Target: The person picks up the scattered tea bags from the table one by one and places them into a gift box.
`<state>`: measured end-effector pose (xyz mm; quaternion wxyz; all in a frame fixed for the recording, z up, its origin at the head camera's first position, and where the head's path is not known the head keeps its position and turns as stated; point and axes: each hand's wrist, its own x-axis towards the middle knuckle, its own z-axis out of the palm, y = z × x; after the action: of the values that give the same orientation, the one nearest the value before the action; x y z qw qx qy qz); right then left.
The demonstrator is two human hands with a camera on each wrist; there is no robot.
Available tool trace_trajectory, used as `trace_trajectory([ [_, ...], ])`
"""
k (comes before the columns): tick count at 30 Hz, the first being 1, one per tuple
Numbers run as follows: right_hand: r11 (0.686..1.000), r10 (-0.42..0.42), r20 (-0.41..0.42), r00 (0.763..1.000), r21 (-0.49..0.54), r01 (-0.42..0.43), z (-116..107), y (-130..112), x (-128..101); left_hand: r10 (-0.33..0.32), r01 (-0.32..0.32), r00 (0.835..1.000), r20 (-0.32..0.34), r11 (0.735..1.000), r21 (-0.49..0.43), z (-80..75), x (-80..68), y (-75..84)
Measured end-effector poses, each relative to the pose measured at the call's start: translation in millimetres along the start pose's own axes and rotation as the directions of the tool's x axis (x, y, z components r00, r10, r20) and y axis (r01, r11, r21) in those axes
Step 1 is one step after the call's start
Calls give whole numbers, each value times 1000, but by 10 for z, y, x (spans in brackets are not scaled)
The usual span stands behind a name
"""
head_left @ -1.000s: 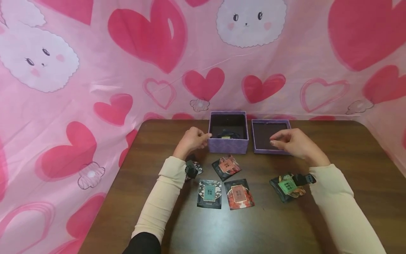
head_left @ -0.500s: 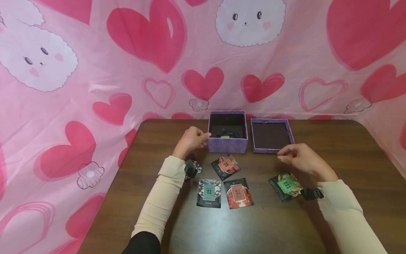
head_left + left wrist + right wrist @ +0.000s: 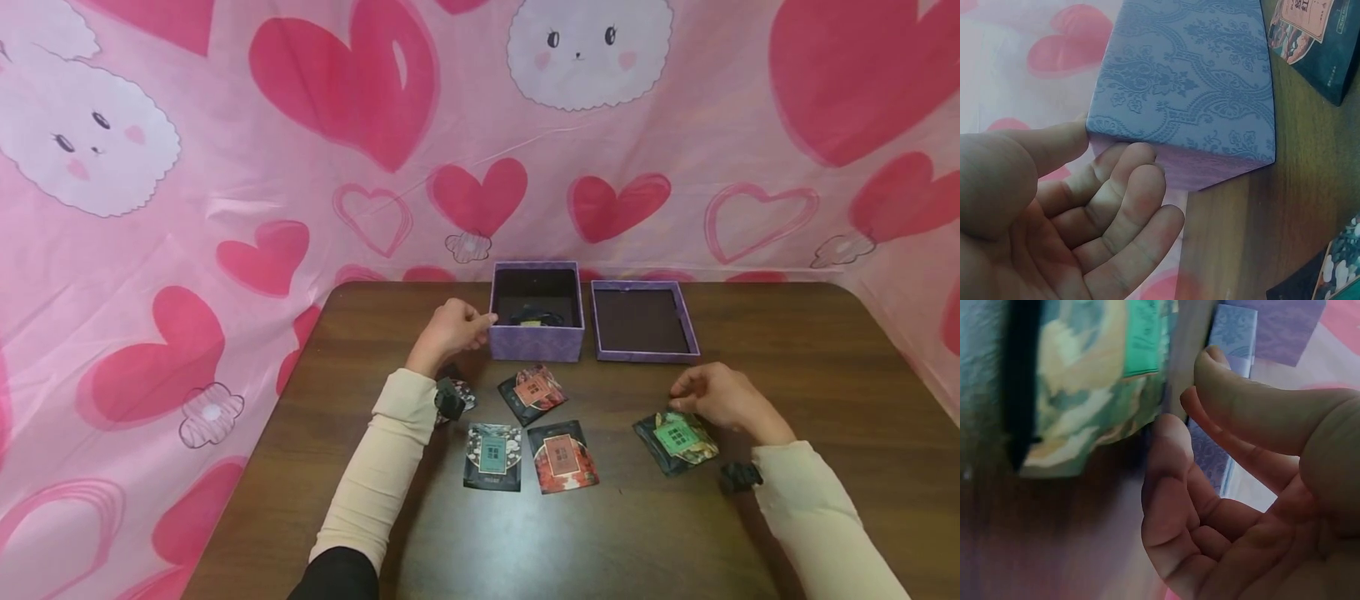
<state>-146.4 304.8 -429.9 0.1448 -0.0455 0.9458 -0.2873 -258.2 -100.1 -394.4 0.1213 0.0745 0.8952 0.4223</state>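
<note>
My left hand (image 3: 453, 329) rests against the left side of an open purple patterned box (image 3: 537, 342). In the left wrist view its relaxed fingers (image 3: 1129, 187) touch the box (image 3: 1191, 81) at a corner. Something dark (image 3: 534, 317) lies inside the box. My right hand (image 3: 712, 396) hovers at the far edge of a dark packet with a green label (image 3: 675, 439). In the right wrist view its fingers (image 3: 1172, 437) hang loosely curled beside that packet (image 3: 1085, 394), closed on nothing.
The box's lid (image 3: 643, 321) lies upturned to the right of the box. Three more dark packets lie in front: red label (image 3: 534, 390), teal label (image 3: 493, 456), red label (image 3: 562, 458). Another packet (image 3: 459, 395) is partly under my left wrist. Pink heart-print cloth backs the brown table (image 3: 825, 350).
My right hand has drawn back from over the lid toward me and come down beside the green-labelled packet. My left hand has stayed on the box.
</note>
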Motion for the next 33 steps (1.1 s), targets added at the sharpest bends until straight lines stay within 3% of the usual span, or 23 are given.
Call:
trace_trajectory([
  [9,999,-15,-107,994,-53,10,94,3,-18,10,-10,1000,2,1000,13,10,14,1],
  [17,996,35,-151,988,-72,-46,147,-7,-33,7,-7,1000,3,1000,30,19,10,-11],
  [26,992,111,-122,986,-44,-117,143,-45,-44,-2,2,1000,-3,1000,31,4,-1,-3],
  [33,996,81,-86,993,-15,-82,148,-44,-45,-4,4,1000,2,1000,22,1,6,6],
])
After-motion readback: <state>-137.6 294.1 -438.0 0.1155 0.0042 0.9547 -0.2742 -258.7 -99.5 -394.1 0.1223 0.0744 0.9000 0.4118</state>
